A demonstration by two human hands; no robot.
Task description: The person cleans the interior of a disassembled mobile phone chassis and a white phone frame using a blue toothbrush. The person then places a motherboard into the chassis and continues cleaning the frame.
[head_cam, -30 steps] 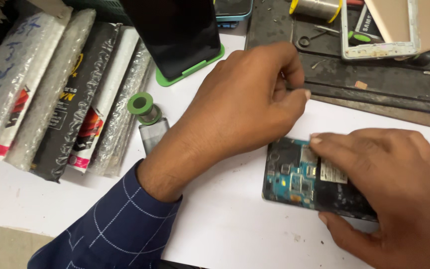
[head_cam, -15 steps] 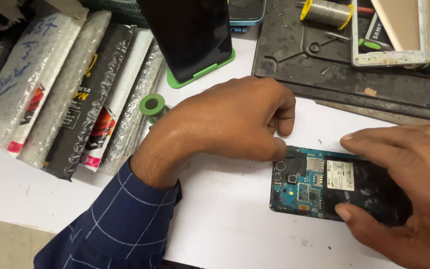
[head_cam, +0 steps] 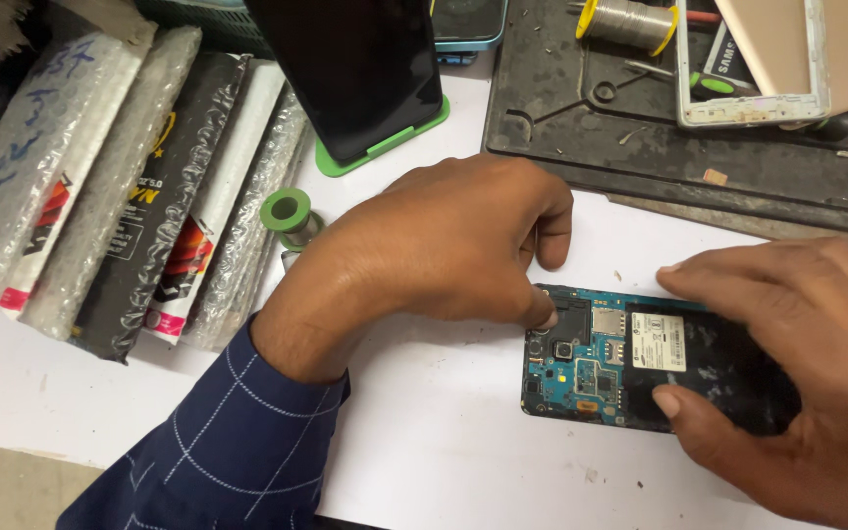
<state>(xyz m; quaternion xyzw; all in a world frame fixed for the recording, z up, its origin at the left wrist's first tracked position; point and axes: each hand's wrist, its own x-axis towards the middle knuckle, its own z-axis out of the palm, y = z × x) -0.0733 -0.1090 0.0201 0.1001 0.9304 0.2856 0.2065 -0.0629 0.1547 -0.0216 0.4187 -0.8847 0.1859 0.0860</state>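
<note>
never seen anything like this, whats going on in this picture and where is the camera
The camera sits on a person's head and looks down at their own two bare hands over a white worktable. An opened phone lies flat with its back off, so its blue circuit board shows. The left hand, in a dark checked sleeve, touches the phone's top corner with its fingertips. The right hand steadies the phone's other end between thumb and fingers. Nearby are bubble-wrapped packets, a small green-capped bottle, a dark phone on a green stand, a grey repair mat, a solder spool and a phone frame.
</note>
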